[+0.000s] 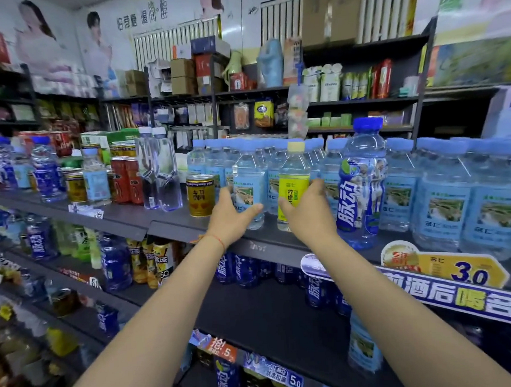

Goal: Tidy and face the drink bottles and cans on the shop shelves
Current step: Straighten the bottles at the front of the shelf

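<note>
Two bare arms reach forward to the top shelf of a dark metal shop rack. The left hand wraps the lower body of a clear blue-label bottle with a pale blue cap; the thumb curls across its front and the fingers go round its left side. Just to the right, the right hand grips a yellow-label bottle with a pale yellow cap, fingers round its right side, thumb on its front. Both bottles stand upright near the shelf's front edge, side by side and nearly touching. A thin red string circles the left wrist.

Left of the hands stands a gold can, then two tall clear bottles, red cans and more blue bottles. Behind and to the right, rows of matching blue-capped bottles fill the shelf. Just right of the right hand stands a large blue bottle with bold white Chinese characters.

Lower shelves hold dark blue bottles. A yellow price tag at right reads "3.0"; lower tags read "5" and "5.0". Shelves of boxes and wall posters stand behind.
</note>
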Available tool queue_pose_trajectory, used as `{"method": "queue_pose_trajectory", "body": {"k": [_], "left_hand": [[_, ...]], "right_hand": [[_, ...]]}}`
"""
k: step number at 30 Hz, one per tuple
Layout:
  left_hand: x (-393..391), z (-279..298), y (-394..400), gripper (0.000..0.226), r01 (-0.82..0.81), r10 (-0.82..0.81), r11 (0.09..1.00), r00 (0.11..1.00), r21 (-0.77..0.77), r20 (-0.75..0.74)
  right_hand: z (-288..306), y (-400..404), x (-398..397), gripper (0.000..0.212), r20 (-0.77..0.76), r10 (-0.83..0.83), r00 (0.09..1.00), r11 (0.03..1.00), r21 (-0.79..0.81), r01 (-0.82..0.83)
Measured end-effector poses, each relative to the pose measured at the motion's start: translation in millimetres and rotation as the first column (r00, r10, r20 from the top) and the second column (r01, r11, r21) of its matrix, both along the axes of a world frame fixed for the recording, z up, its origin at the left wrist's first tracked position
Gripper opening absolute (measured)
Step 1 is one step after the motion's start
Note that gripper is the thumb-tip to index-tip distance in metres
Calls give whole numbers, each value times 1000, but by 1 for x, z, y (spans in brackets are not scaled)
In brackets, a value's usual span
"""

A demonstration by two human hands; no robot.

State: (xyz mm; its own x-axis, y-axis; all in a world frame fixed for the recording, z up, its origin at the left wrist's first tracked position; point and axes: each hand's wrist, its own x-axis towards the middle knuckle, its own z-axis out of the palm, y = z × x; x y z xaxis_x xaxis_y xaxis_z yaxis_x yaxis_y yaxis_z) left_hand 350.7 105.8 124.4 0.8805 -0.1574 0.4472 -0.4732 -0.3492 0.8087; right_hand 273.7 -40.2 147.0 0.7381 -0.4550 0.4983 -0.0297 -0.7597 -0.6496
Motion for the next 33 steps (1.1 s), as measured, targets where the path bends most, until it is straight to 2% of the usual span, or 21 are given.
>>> {"method": "queue_pose_trajectory", "body": {"k": [3, 6, 9, 11, 14, 16, 18, 20, 22, 24, 26, 30, 33], "left_hand": [[0, -3, 5, 83, 4, -4, 1000, 1000, 23, 2], [-9, -1, 5, 78, -103, 99, 993, 992, 52, 74], [-16, 4, 3, 78, -118, 117, 993, 990, 1, 81], [-24, 7, 2, 73, -122, 124, 992, 990, -43, 70], [-48, 12, 1, 50, -141, 167, 977, 973, -161, 159], [-77, 21, -2, 29, -12, 52, 963, 988, -270, 142], [-110, 32, -8, 23, 191, -175, 899, 982, -394, 75], [-139, 40, -16, 18, 322, -299, 870, 947, -374, 119], [-163, 48, -31, 26, 384, -334, 865, 921, -324, 202], [-185, 55, -54, 20, 430, -362, 836, 899, -343, 246], [-210, 61, -85, 23, 504, -422, 806, 857, -309, 297], [-251, 63, -173, 27, 579, -504, 752, 813, -315, 293], [-278, 59, -248, 24, 538, -487, 759, 843, -367, 227]], "right_hand": [[1, -5, 6, 79, -56, 22, 998, 997, 80, -18], [5, -7, 5, 85, -65, 41, 997, 993, 117, -33], [9, -8, -2, 89, -68, 93, 993, 985, 155, -82], [9, -6, -11, 78, -23, 158, 987, 970, 190, -150], [10, -4, -33, 66, 40, 296, 954, 925, 237, -297], [15, -4, -57, 61, 73, 394, 916, 889, 221, -400], [23, -7, -86, 59, 107, 459, 882, 863, 182, -471], [33, -14, -116, 57, 139, 486, 863, 855, 129, -502], [42, -27, -140, 58, 175, 489, 855, 858, 80, -507], [47, -48, -160, 59, 212, 475, 854, 867, 55, -496], [47, -76, -184, 57, 257, 452, 854, 877, 49, -479], [43, -156, -236, 54, 318, 334, 887, 928, 55, -369], [44, -222, -275, 52, 329, 242, 913, 962, 40, -270]]}}
